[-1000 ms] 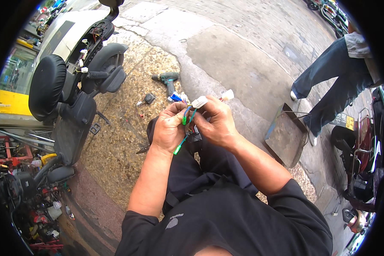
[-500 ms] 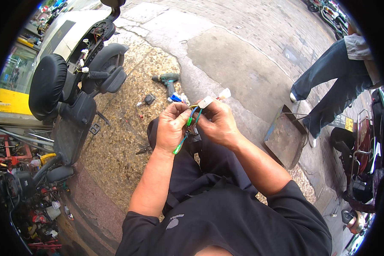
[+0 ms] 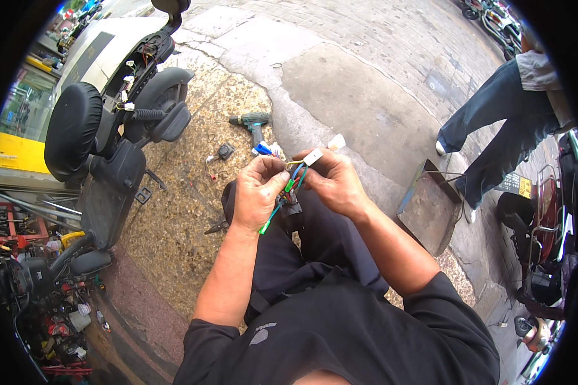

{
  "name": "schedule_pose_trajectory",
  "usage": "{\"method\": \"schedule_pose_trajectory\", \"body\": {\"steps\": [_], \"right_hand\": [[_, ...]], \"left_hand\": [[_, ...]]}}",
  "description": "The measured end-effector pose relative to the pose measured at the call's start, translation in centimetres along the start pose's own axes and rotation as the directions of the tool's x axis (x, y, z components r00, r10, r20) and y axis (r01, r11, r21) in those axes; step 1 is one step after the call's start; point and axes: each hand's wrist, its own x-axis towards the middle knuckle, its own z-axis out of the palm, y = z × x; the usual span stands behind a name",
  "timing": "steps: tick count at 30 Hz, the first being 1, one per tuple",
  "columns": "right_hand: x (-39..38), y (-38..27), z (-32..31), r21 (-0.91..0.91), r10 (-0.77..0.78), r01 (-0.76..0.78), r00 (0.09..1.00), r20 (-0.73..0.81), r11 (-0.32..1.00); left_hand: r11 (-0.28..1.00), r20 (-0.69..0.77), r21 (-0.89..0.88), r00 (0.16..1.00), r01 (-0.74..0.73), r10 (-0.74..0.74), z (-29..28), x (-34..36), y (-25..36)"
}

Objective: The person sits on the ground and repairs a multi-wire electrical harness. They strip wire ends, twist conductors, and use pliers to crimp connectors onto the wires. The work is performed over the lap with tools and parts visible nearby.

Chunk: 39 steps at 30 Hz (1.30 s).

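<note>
Head cam: wiring harness (image 3: 296, 171) is dead centre, a messy bunch of thin coloured wires with a white connector (image 3: 312, 156) and green-sleeved ends. Left hand (image 3: 257, 192) and right hand (image 3: 336, 184) both have a pinch grip on it, fingers hiding some strands. From there: drill (image 3: 257, 123) at 11 o'clock, scooter (image 3: 112, 186) at 9, metal dustpan (image 3: 431, 208) at 3–4.

the drill (image 3: 255, 123) lies on the ground (image 3: 167, 224) beyond the hands (image 3: 253, 196), scooter (image 3: 113, 173) left, dustpan (image 3: 432, 210) right.
</note>
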Motion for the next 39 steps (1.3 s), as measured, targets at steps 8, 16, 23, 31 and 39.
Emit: {"method": "schedule_pose_trajectory", "body": {"steps": [8,16,23,31,39], "right_hand": [[0.6,-0.5,0.0,0.116,0.062,-0.069,0.996,0.069,0.991],[1.5,-0.5,-0.5,-0.016,0.067,-0.066,0.984,0.163,0.998],[1.5,-0.1,-0.4,-0.139,-0.006,0.023,0.993,0.121,0.99],[1.4,-0.7,-0.5,-0.245,-0.131,0.145,0.989,0.075,0.959],[1.4,-0.8,-0.5,-0.361,-0.232,0.247,0.969,0.085,0.899]], "left_hand": [[0.998,-0.059,0.058,0.997,-0.037,0.04,1.0,-0.2,0.1],[0.988,-0.047,0.128,0.995,-0.082,0.088,1.4,-0.4,0.3],[0.943,-0.059,0.304,0.986,-0.133,0.158,1.6,-0.2,-0.1],[0.887,-0.087,0.449,0.982,-0.112,0.168,2.3,-0.4,0.5],[0.793,-0.023,0.58,0.969,-0.188,0.247,2.5,-0.3,1.0]]}}
